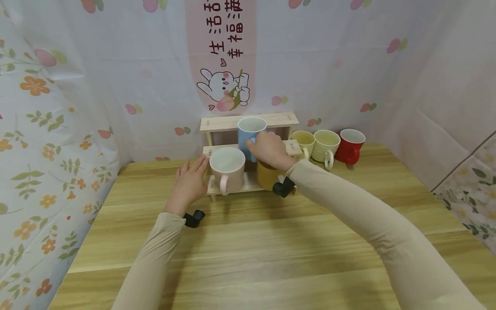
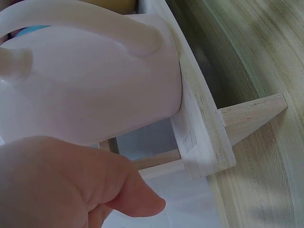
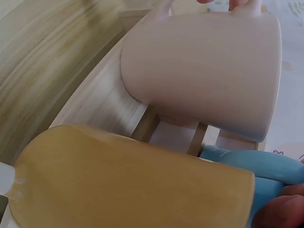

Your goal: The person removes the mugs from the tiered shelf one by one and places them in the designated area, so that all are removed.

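My right hand [image 1: 270, 150] holds a light blue mug [image 1: 245, 135] by its handle, at the middle tier of a three-step wooden rack [image 1: 218, 123]. Fingertips show on the blue handle [image 3: 266, 164] in the right wrist view. On the lowest step stand a pale pink mug [image 1: 237, 177] at left and a mustard mug [image 1: 265, 178] at right, partly hidden under my right hand. My left hand [image 1: 187, 183] lies beside the rack's left end, fingers extended toward the middle step, its thumb [image 2: 137, 194] near the pink mug.
Right of the rack, a yellow mug [image 1: 303, 140], a pale cream-green mug [image 1: 325, 144] and a red mug [image 1: 348, 148] stand in a row on the wooden table [image 1: 263, 258]. Behind hangs a printed cloth [image 1: 155, 64]; a floral cloth [image 1: 38, 172] hangs at left.
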A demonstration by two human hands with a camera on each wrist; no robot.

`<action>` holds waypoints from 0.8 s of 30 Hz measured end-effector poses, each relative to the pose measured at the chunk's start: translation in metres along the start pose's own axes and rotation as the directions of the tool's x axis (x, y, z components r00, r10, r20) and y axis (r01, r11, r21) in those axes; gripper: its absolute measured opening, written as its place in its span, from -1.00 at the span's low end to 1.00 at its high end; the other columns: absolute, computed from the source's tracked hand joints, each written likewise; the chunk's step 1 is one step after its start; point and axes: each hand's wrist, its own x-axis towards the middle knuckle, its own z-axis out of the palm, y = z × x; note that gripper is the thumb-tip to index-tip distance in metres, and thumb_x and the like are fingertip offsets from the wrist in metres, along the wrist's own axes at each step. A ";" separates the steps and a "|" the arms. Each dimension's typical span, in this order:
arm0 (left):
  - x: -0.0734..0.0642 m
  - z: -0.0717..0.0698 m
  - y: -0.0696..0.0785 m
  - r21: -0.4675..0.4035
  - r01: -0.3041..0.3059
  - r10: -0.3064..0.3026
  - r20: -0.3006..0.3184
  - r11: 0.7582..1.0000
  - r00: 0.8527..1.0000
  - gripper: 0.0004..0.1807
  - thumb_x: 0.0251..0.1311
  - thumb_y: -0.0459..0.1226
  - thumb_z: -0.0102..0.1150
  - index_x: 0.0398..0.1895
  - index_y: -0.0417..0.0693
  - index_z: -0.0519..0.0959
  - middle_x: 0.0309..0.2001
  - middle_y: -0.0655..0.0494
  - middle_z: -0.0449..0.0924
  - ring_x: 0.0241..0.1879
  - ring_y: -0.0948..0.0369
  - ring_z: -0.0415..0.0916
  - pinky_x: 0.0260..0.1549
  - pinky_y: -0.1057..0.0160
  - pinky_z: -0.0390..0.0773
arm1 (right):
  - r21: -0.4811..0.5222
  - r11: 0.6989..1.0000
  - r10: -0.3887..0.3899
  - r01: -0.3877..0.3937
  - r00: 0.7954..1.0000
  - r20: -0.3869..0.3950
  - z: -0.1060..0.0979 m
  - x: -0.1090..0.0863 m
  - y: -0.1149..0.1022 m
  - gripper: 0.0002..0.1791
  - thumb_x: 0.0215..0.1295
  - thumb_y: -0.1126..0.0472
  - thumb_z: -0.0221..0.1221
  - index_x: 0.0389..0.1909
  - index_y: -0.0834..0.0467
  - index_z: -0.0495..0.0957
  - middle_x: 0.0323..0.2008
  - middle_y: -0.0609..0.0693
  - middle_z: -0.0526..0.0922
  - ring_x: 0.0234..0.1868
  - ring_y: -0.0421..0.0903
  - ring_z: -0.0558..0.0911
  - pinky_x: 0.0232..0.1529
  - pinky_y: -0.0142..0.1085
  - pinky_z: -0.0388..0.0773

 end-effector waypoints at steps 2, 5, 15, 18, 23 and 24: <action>0.000 0.000 0.000 0.004 0.002 -0.002 0.001 1.000 1.000 -0.15 0.12 -0.40 0.06 0.52 -0.03 0.00 0.54 0.05 -0.13 0.46 -0.28 -0.26 0.32 -0.38 -0.13 | 0.021 1.000 -0.006 0.006 1.000 -0.010 0.001 0.000 0.001 -0.51 0.29 -0.02 -0.09 -0.83 0.07 0.28 -0.71 -0.04 0.46 -0.56 -0.05 0.52 -0.67 -0.32 0.36; 0.000 0.001 0.000 0.013 0.002 -0.002 -0.002 1.000 1.000 -0.15 0.12 -0.40 0.06 0.52 -0.03 0.00 0.54 0.05 -0.12 0.46 -0.28 -0.25 0.31 -0.39 -0.12 | 0.029 0.999 -0.022 0.023 0.999 -0.027 0.001 0.002 0.001 -0.50 0.30 0.00 -0.09 -0.85 0.07 0.25 -0.76 -0.05 0.42 -0.62 -0.08 0.49 -0.70 -0.35 0.31; 0.000 -0.001 0.002 0.025 0.003 -0.003 0.000 1.000 1.000 -0.17 0.18 -0.36 0.08 0.52 -0.03 -0.01 0.54 0.05 -0.13 0.46 -0.28 -0.25 0.31 -0.38 -0.09 | 0.058 0.996 -0.064 0.071 0.992 -0.107 -0.015 0.004 -0.001 -0.49 0.28 0.04 -0.11 -0.88 0.07 0.22 -0.82 -0.08 0.33 -0.72 -0.15 0.35 -0.72 -0.39 0.16; -0.001 -0.001 0.002 0.030 0.002 -0.002 0.000 1.000 1.000 -0.17 0.18 -0.35 0.09 0.52 -0.03 -0.01 0.54 0.04 -0.13 0.46 -0.28 -0.24 0.31 -0.38 -0.09 | 0.090 0.991 -0.086 0.099 0.986 -0.141 -0.023 0.002 0.003 -0.49 0.29 0.08 -0.10 -0.88 0.08 0.19 -0.85 -0.10 0.27 -0.76 -0.19 0.26 -0.74 -0.41 0.11; -0.001 -0.001 0.002 0.020 0.000 0.000 0.001 1.000 1.000 -0.17 0.18 -0.36 0.09 0.52 -0.03 0.00 0.54 0.05 -0.13 0.46 -0.28 -0.24 0.32 -0.38 -0.10 | 0.111 0.988 -0.088 0.111 0.977 -0.196 -0.036 -0.001 0.014 -0.49 0.29 0.10 -0.09 -0.88 0.08 0.16 -0.85 -0.11 0.20 -0.76 -0.20 0.22 -0.73 -0.40 0.09; -0.001 -0.001 0.002 0.018 -0.001 0.001 0.002 1.000 1.000 -0.17 0.18 -0.37 0.09 0.52 -0.02 0.00 0.54 0.05 -0.13 0.46 -0.28 -0.24 0.32 -0.38 -0.10 | 0.107 0.988 -0.086 0.110 0.975 -0.207 -0.038 -0.002 0.017 -0.49 0.29 0.10 -0.10 -0.88 0.08 0.16 -0.85 -0.11 0.19 -0.75 -0.19 0.22 -0.73 -0.40 0.09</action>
